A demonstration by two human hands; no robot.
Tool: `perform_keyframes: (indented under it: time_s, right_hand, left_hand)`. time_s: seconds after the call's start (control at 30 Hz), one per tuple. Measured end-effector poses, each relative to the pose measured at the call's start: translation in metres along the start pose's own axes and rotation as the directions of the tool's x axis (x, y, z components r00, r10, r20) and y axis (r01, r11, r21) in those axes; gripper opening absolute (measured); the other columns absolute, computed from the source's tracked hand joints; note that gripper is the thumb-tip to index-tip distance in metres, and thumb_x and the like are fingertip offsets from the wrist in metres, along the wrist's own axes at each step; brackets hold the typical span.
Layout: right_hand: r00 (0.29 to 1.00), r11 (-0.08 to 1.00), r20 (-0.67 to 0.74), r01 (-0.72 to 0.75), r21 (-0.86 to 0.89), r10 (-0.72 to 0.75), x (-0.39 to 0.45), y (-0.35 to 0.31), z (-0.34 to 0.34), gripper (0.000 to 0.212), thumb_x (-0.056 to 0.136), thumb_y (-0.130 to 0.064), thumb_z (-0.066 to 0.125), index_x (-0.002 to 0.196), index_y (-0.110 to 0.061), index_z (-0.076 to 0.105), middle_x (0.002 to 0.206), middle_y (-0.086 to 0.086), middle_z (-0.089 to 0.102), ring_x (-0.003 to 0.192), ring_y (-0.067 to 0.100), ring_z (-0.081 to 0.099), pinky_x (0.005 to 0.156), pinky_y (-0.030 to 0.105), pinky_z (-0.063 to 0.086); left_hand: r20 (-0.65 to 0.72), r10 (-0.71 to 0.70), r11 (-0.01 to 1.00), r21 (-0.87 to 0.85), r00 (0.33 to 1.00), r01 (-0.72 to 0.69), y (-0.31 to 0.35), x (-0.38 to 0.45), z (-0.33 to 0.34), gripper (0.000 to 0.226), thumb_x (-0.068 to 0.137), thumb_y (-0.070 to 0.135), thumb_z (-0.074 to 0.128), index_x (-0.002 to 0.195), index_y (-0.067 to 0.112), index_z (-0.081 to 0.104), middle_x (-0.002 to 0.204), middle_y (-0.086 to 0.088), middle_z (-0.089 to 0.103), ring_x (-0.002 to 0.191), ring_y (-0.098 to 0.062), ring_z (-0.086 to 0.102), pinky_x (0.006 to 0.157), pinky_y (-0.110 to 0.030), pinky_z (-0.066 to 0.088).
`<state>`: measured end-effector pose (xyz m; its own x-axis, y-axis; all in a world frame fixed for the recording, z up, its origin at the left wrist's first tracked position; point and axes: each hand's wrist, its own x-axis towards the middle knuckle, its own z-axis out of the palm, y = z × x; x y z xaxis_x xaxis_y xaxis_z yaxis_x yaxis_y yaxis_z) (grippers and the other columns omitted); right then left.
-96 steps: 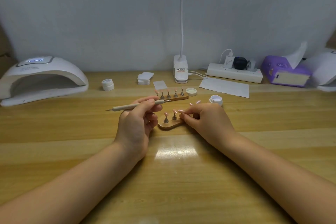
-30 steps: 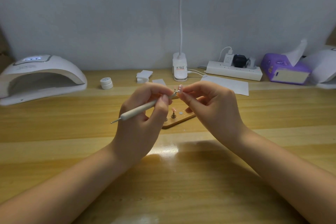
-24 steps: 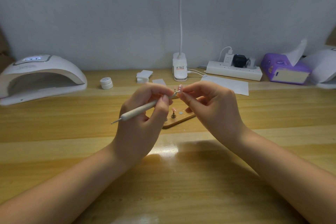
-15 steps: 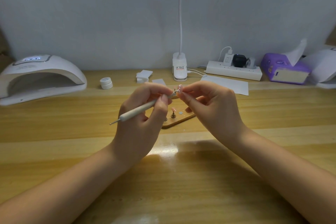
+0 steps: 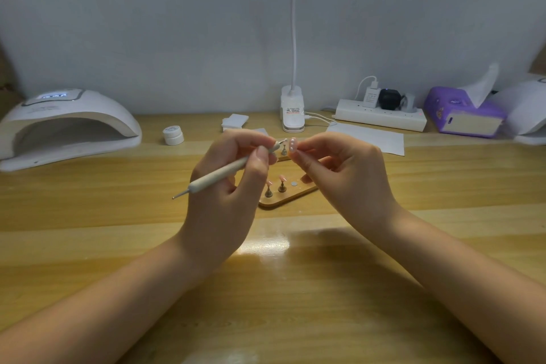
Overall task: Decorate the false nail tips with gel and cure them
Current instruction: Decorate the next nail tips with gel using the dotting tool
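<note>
1. While the left hand [image 5: 227, 195] grips a dotting tool [image 5: 224, 171] between curled thumb and fingers, its far metal end sits just beside a pink nail tip [image 5: 293, 148], which carries three pale dots.
2. That nail tip is pinched by the thumb and forefinger of the right hand [image 5: 348, 177], held above the middle of the desk [image 5: 88, 204]; the two hands are close together but do not touch.
3. Below them a wooden holder [image 5: 291, 196] lies on the desk with two more pink tips on small stands [image 5: 274, 188], plus one bare round spot.
4. A second stand [image 5: 284, 151] shows between the hands, farther back.
5. Toward the back left edge sits a white curing lamp [image 5: 68, 124], its display lit; near it stands a small white gel jar [image 5: 173, 135].
6. Along the back edge are white pads [image 5: 235, 122], a clip lamp base [image 5: 292, 109], a sheet of paper [image 5: 369, 137], a power strip [image 5: 381, 118] and, near the back right corner, a purple tissue box [image 5: 464, 118].
</note>
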<state>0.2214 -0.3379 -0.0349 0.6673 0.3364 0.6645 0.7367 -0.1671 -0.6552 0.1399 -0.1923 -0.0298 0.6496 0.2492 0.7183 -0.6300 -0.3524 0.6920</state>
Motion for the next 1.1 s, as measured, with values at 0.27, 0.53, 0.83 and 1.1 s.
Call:
perform_keyframes:
  time_s: [0.27,0.53,0.83,1.1]
  right_hand:
    - [1.000,1.000,0.007,0.006,-0.014,-0.006,0.0001,-0.0004,0.0000,0.017,0.085,-0.025,0.068,0.101,-0.020,0.071,0.087,-0.006,0.072,0.068,0.013,0.069,0.059,0.037,0.058]
    - [1.000,1.000,0.007,0.019,-0.019,-0.019,-0.0006,-0.0014,0.0006,0.016,0.085,-0.019,0.070,0.101,-0.018,0.071,0.086,-0.008,0.071,0.067,0.011,0.069,0.058,0.036,0.058]
    - [1.000,1.000,0.009,0.001,-0.005,-0.001,-0.0004,-0.0009,0.0004,0.017,0.085,-0.017,0.070,0.102,-0.015,0.072,0.088,-0.003,0.072,0.067,0.013,0.070,0.059,0.038,0.058]
    - [1.000,1.000,0.002,-0.004,0.000,0.004,-0.0006,-0.0025,-0.0002,0.015,0.085,-0.018,0.070,0.100,-0.017,0.072,0.087,-0.004,0.072,0.066,0.014,0.069,0.059,0.039,0.058]
  left_hand:
    - [0.037,0.018,0.999,0.025,0.999,-0.019,-0.0015,-0.0006,-0.0003,0.017,0.091,0.017,0.051,0.097,0.006,0.062,0.090,-0.005,0.066,0.080,-0.017,0.067,0.065,-0.030,0.058]
    - [0.033,0.005,1.000,0.030,0.999,-0.006,-0.0014,0.0000,0.0002,0.016,0.090,0.020,0.051,0.095,0.011,0.063,0.089,-0.006,0.067,0.078,-0.020,0.067,0.065,-0.038,0.058]
    - [0.029,-0.006,1.000,0.021,1.000,0.005,-0.0017,-0.0001,-0.0002,0.017,0.090,0.020,0.051,0.096,0.011,0.063,0.089,-0.006,0.067,0.080,-0.017,0.067,0.066,-0.028,0.057]
    - [-0.004,-0.003,1.000,0.024,1.000,0.003,0.0000,-0.0002,-0.0005,0.013,0.091,0.015,0.053,0.097,0.009,0.062,0.087,-0.003,0.067,0.081,-0.013,0.066,0.066,-0.020,0.054]
